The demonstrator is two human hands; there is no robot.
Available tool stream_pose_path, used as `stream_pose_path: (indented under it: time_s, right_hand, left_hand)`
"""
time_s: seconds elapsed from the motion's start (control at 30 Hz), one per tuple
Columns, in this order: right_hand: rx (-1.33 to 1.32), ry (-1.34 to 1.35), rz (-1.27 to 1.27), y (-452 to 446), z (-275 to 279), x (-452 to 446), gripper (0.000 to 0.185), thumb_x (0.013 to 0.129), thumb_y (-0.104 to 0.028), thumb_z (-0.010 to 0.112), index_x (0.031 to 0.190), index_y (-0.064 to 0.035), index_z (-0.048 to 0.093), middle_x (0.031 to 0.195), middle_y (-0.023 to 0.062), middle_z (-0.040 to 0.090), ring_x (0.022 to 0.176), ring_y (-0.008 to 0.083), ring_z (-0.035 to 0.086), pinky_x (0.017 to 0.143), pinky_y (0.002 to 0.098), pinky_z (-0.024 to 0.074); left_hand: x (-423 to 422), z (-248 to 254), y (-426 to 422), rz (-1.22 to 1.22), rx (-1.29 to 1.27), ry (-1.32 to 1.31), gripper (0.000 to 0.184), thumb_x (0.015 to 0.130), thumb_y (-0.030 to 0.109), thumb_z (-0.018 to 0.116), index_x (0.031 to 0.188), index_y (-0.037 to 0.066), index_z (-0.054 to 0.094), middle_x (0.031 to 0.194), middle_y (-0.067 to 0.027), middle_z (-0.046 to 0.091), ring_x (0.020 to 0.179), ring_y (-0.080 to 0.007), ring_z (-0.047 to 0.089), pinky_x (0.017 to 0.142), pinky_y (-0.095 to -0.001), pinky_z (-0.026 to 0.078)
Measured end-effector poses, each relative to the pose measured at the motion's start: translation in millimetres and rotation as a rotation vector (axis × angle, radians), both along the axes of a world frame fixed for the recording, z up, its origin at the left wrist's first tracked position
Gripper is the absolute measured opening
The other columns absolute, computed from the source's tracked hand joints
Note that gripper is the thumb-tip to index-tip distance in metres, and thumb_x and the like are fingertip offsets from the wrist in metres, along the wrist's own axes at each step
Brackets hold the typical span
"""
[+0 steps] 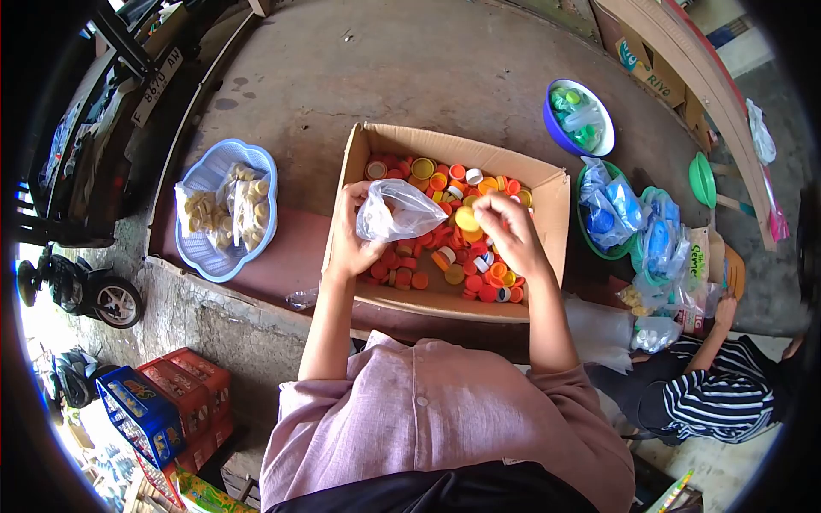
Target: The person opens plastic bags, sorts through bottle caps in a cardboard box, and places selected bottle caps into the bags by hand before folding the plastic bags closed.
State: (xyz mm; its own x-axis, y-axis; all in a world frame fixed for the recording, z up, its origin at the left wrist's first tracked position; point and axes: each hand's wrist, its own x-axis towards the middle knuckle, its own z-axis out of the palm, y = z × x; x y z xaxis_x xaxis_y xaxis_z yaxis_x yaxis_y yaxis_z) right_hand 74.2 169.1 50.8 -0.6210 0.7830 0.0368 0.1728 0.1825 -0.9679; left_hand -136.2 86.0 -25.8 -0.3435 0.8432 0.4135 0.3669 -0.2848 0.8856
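Observation:
My left hand (356, 229) grips a clear plastic bag (400, 211) by its side, over the left part of a cardboard box (462, 142). The bag's mouth points right, and something dim shows inside that I cannot make out. Between the fingertips of my right hand (510, 231) is a yellow bottle cap (467, 219), just right of the bag and apart from it. Below both hands, the box holds many loose bottle caps (404, 267), mostly red and orange, with some yellow and white.
At the left, a blue plastic basket (198, 253) holds bagged tan caps (248, 209). To the right stand a purple bowl (558, 128) and green baskets (617, 251) with bagged blue and green items. A person in a striped top (727, 389) sits at the right. Stacked crates (171, 402) stand lower left.

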Motion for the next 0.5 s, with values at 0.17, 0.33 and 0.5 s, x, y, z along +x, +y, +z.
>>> stream_pose_path:
  time_s: [0.17, 0.33, 0.5]
  right_hand:
    - [0.760, -0.081, 0.070, -9.1, 21.6, -50.1, 0.007, 0.074, -0.010, 0.060, 0.079, -0.0036, 0.060, 0.095, 0.0085, 0.050, 0.093, 0.0240, 0.047, 0.081, 0.0356, 0.0364]
    - [0.798, -0.004, -0.016, -12.0, 9.6, -63.0, 0.010, 0.071, -0.009, 0.061, 0.080, -0.0050, 0.062, 0.099, 0.0087, 0.054, 0.096, 0.0267, 0.049, 0.084, 0.0386, 0.0370]
    - [0.526, 0.129, -0.201, -8.8, -41.1, -24.3, 0.005, 0.069, 0.001, 0.054, 0.070, -0.0036, 0.056, 0.068, 0.0071, 0.053, 0.061, 0.0200, 0.053, 0.053, 0.0285, 0.0418]
  left_hand:
    - [4.2, 1.4, -1.5, -0.007, 0.002, -0.046, 0.052, 0.058, 0.018, 0.067, 0.102, 0.000, 0.046, 0.091, -0.0122, 0.050, 0.082, -0.0234, 0.049, 0.075, -0.0316, 0.040]
    - [1.8, -2.6, -0.9, 0.017, -0.010, -0.032, 0.053, 0.058, 0.017, 0.069, 0.102, 0.000, 0.046, 0.092, -0.0125, 0.050, 0.082, -0.0235, 0.049, 0.075, -0.0319, 0.040]
    - [-3.3, -4.2, -0.1, 0.017, -0.031, 0.057, 0.050, 0.064, 0.017, 0.064, 0.105, -0.001, 0.042, 0.093, -0.0100, 0.053, 0.084, -0.0156, 0.052, 0.075, -0.0278, 0.043]
